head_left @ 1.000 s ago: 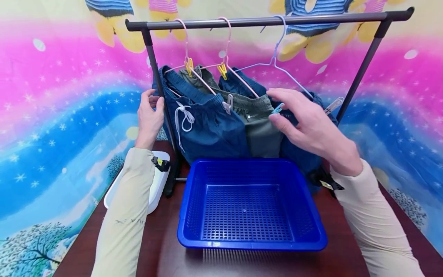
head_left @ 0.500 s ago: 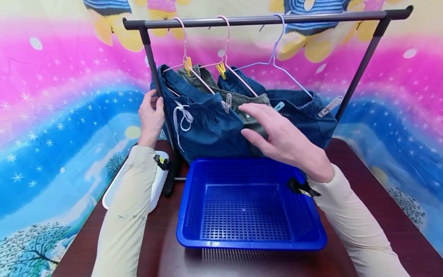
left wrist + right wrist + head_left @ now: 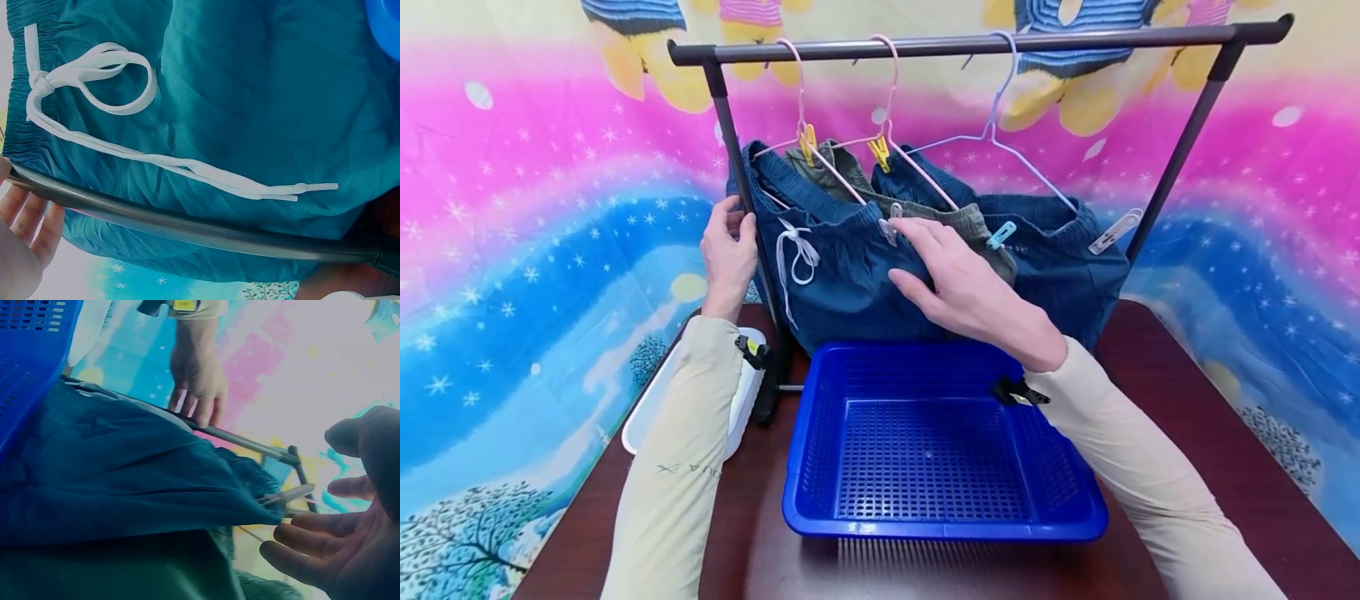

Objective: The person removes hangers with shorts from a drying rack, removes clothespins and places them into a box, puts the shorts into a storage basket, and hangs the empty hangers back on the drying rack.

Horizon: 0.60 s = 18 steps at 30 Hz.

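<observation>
The left hand [image 3: 728, 258] holds the post [image 3: 187, 228] of a rack [image 3: 1075, 40], its fingers bent behind the metal and the thumb on the other side. The right hand [image 3: 966, 287] has its fingers nearly straight, thumb well apart, with nothing in its grasp; its fingertips are just beside the grey clip [image 3: 889, 229], and I cannot tell whether they touch it.

That clip sits on the waistband of the nearest blue shorts [image 3: 842, 275], which hang at the rack's left end with a white cord [image 3: 797, 250] tied in a bow. Green shorts [image 3: 977, 225] hang next, partly hidden by the right hand, with a teal clip [image 3: 1002, 235]; more blue shorts, to the right, bear a white clip [image 3: 1116, 232].

Lettering [image 3: 688, 471] runs along the left sleeve [image 3: 662, 517], too small to read for sure. Each wrist mount [image 3: 754, 350] shows a yellow patch, with no legible words.

A blue basket [image 3: 947, 530] stands before the shorts on the table [image 3: 775, 575]; a white tray [image 3: 651, 417] lies partly under the left arm.
</observation>
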Tool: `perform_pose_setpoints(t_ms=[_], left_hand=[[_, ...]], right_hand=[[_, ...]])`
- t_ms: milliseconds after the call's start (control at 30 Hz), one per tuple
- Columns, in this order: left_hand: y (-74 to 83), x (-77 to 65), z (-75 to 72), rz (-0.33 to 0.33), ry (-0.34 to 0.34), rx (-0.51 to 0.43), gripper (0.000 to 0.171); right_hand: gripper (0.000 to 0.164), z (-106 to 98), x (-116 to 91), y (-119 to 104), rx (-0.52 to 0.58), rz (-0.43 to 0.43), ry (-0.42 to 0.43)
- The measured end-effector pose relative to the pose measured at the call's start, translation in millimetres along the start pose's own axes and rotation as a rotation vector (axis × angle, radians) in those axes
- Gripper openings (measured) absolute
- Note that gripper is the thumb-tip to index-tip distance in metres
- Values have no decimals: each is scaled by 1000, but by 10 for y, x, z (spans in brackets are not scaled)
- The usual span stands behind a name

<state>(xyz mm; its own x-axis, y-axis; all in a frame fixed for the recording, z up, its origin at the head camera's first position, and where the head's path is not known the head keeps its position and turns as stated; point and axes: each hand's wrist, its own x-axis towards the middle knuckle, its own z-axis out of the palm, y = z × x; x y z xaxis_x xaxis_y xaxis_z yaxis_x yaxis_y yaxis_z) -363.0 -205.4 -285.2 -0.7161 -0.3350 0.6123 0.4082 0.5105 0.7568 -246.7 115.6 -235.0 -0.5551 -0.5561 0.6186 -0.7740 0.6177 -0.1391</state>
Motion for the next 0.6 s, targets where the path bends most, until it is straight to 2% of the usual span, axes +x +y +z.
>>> perform_pose_setpoints(t_ms=[100, 233, 367, 500, 600], left_hand=[[2, 1, 1, 0, -3, 8, 36], [9, 5, 2, -11, -14, 28, 37], [13, 4, 2, -21, -28, 49, 37], [23, 5, 8, -15, -32, 69, 37], [34, 9, 14, -14, -35, 88, 37]], right_hand=[[57, 53, 40, 32, 2, 40, 31], [57, 104, 95, 56, 1, 148, 67], [46, 152, 137, 66, -63, 239, 75], [33, 199, 174, 92, -122, 245, 62], [32, 236, 201, 114, -135, 246, 55]])
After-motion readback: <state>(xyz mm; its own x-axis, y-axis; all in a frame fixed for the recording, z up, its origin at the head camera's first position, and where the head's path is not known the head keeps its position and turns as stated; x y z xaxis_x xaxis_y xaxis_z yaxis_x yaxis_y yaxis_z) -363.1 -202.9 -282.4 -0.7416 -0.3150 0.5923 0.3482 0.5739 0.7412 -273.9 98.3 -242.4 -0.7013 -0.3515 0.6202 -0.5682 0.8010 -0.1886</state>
